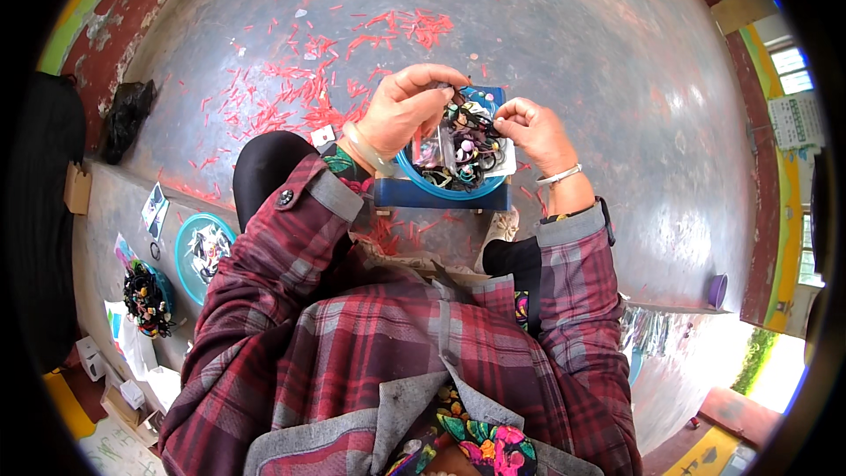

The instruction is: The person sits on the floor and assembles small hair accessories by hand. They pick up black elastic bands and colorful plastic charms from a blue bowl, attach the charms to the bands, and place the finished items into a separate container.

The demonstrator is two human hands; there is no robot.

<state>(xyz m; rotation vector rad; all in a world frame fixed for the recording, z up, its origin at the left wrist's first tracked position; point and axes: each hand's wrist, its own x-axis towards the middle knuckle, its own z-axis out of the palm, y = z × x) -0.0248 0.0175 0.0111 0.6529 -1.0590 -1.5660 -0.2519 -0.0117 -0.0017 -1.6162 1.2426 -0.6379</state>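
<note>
Blue plastic basin point(423, 183) resting on a low blue stand point(397, 196), a height that seemingly keeps its heap of dark beaded bands point(467, 148) within easy reach of both hands. Left hand point(407, 107): fingers curled, thumb near forefinger above the heap. Right hand point(538, 134): thumb and forefinger nearly meeting at its right edge. Whether either grips a band cannot be told.
</note>
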